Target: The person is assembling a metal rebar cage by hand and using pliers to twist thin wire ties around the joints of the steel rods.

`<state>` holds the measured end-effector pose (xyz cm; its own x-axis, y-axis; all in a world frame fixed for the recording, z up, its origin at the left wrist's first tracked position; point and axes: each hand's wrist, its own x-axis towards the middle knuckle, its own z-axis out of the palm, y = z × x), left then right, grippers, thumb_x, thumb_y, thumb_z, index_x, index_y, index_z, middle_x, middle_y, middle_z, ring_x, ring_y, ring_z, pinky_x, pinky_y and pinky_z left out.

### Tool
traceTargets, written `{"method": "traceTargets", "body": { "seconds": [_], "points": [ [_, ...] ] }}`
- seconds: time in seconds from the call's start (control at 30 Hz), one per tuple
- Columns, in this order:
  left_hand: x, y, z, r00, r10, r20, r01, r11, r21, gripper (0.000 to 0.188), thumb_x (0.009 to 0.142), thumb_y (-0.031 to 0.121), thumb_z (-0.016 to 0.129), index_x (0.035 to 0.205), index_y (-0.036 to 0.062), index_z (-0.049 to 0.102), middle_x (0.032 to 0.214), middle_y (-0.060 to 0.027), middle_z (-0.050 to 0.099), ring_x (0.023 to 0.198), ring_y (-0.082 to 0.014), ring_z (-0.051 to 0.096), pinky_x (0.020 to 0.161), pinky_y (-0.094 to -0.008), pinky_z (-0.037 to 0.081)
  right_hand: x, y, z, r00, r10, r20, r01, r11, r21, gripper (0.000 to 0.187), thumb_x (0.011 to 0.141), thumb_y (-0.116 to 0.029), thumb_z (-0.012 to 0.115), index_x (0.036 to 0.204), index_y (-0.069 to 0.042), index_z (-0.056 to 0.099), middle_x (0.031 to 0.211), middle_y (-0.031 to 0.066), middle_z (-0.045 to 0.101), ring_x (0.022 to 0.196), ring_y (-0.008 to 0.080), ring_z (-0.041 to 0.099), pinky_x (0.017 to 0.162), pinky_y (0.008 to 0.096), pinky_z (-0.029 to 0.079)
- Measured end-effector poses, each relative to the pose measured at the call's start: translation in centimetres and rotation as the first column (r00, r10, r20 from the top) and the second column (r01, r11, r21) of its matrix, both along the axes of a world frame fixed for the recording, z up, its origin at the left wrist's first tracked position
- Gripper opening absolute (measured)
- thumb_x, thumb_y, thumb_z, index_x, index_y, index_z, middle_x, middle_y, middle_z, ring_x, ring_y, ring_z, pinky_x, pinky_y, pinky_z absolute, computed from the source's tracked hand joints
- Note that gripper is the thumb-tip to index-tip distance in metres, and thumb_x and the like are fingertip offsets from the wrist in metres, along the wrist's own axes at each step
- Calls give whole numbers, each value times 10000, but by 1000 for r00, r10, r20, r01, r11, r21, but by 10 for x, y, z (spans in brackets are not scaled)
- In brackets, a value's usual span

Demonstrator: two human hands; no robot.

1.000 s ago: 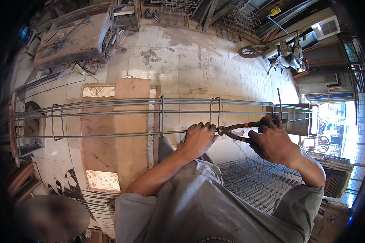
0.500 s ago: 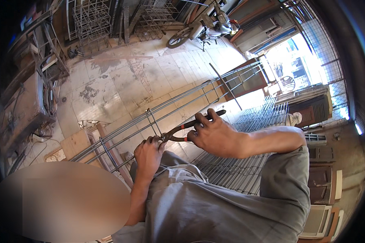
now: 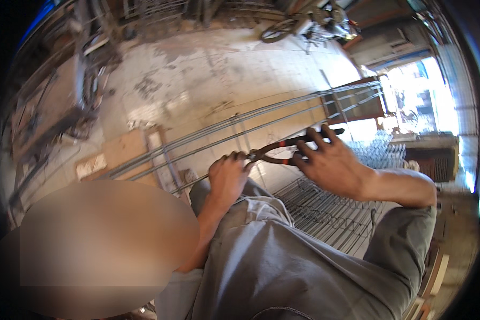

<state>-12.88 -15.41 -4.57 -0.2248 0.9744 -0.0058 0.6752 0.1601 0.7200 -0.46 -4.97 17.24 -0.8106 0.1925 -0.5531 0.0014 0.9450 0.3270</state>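
Note:
Pincers [image 3: 272, 144] with dark handles and red-orange bands are in my right hand [image 3: 333, 169], whose fingers wrap round the spread handles. Their jaws meet the near side of a long rebar cage [image 3: 280, 121], at a cross tie. My left hand [image 3: 228, 177] is closed over the near bar of the cage, right beside the jaws. Its fingertips hide what lies under them, so any tie wire there cannot be made out. The cage runs slantwise from lower left to upper right in front of me.
A dark panel [image 3: 357, 101] lies under the cage's far end, and wooden boards [image 3: 125, 152] under its left end. Stacked steel mesh [image 3: 325, 205] stands to my right. A motorcycle [image 3: 325, 26] is parked at the back; a cluttered bench [image 3: 50, 101] stands at left.
The whole view has shifted, so cage, hands and pincers appear farther right and higher, with some blur. Both hands keep their holds, and the jaws stay at the same cross tie.

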Motion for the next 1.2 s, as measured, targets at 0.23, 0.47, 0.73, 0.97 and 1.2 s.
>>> {"method": "traceTargets", "body": {
  "seconds": [0.23,0.47,0.73,0.97,1.2],
  "points": [
    [-1,-2,-1,1000,-1,4,1,1000,8,315,848,353,676,988,71,672,891,-88,691,794,-273,680,691,-394,547,-6,-4,4,994,32,100,-34,999,18,300,931,-148,535,1209,-99,636,1298,162,523,1242,355,495,1047,514,404],
    [1,-1,-4,1000,2,1,-2,999,37,318,853,362,673,973,68,669,888,-89,694,792,-273,680,687,-385,548,-2,-5,5,986,76,146,-91,991,101,337,958,-169,515,1281,-155,608,1403,233,444,1274,363,477,1053,530,399],
    [1,0,-3,1000,11,29,-12,1000,24,315,852,368,674,948,68,662,870,-87,688,794,-275,681,689,-394,548,2,-1,10,992,60,115,-78,984,158,307,952,-207,519,1244,-171,609,1393,215,464,1282,358,469,1053,554,359],
    [2,-1,-5,1000,6,8,-7,999,49,311,849,379,674,933,80,672,853,-73,685,792,-259,681,683,-383,549,3,1,12,997,36,62,-41,997,68,249,927,-237,564,1139,-204,690,1416,107,439,1337,342,378,1067,556,336],
    [2,-1,-6,1000,23,8,-23,998,62,336,837,403,676,939,83,677,856,-69,687,795,-261,678,688,-382,548,1,-6,12,996,41,76,-43,999,26,236,920,-221,569,1110,-169,698,1243,38,546,1264,377,407,1052,564,334]
  ]
}}
